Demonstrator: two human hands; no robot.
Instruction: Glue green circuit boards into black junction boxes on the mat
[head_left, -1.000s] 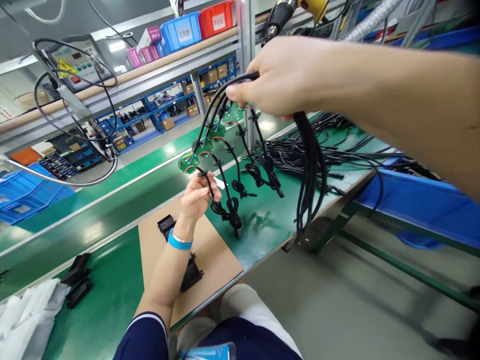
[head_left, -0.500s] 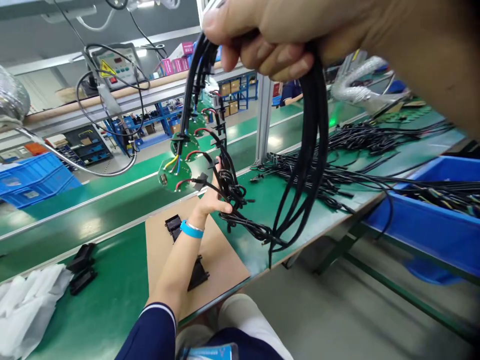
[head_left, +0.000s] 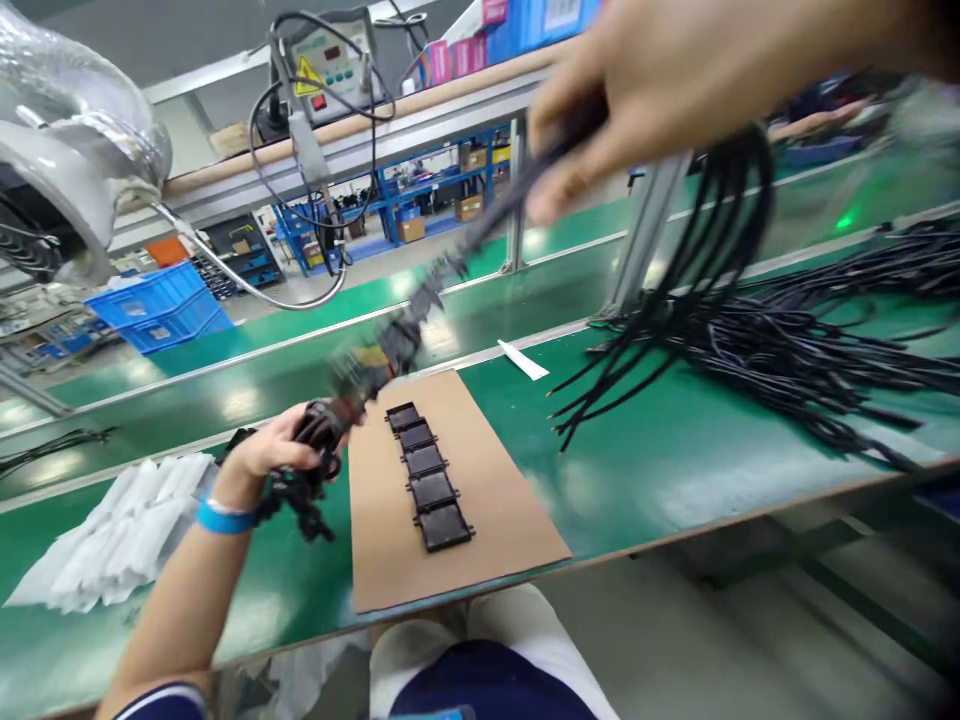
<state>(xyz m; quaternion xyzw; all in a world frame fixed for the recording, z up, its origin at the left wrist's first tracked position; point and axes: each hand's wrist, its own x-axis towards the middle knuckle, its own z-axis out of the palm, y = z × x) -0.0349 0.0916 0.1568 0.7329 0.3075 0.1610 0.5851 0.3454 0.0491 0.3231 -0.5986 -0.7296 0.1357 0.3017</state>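
My right hand (head_left: 592, 120), high at the upper right, is closed round a bundle of black cables (head_left: 720, 230). Their free ends hang down on its right side, over the bench. From the same hand the bundle stretches down to the left, blurred by motion, to where circuit boards sit among connectors. My left hand (head_left: 281, 445), wearing a blue wristband, grips the coiled lower leads (head_left: 322, 430) left of the cardboard sheet (head_left: 502, 530). On that cardboard lies a row of several black plastic housings (head_left: 433, 490).
White wrapped packets (head_left: 120, 530) lie on the green bench at left. A heap of black cables (head_left: 810, 350) covers the right side. Behind stand a metal rail frame (head_left: 645, 240), a control box (head_left: 330, 70) and blue crates (head_left: 161, 305). A silver duct hangs upper left.
Both hands have shifted; the left carries the leads leftward off the cardboard, baring the housings. The cable bundle now slants between the hands, and its free ends hang apart. The view has turned.
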